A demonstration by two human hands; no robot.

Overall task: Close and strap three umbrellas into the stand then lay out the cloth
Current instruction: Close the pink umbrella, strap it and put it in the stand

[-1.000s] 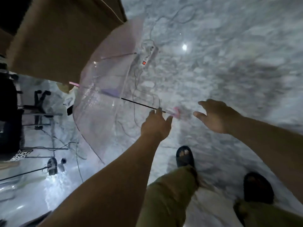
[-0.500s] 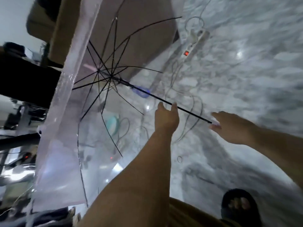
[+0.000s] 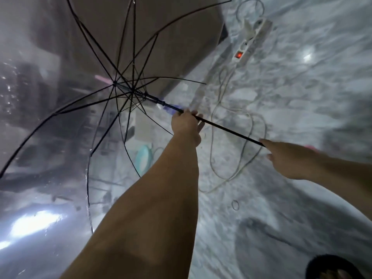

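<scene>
The left hand [image 3: 186,125] now curls its fingers round the black shaft [image 3: 227,129], having slid up from below it; the right hand [image 3: 289,160] grips the handle end, fingers hidden. The clear umbrella [image 3: 66,121] stays open, left, nearer than before.

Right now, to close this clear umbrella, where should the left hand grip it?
Probably the runner, the dark collar on the shaft where the struts meet. It lies just past the left hand, which rests on the bare shaft. Slide up along the shaft from the handle end, which the right hand holds.
</scene>
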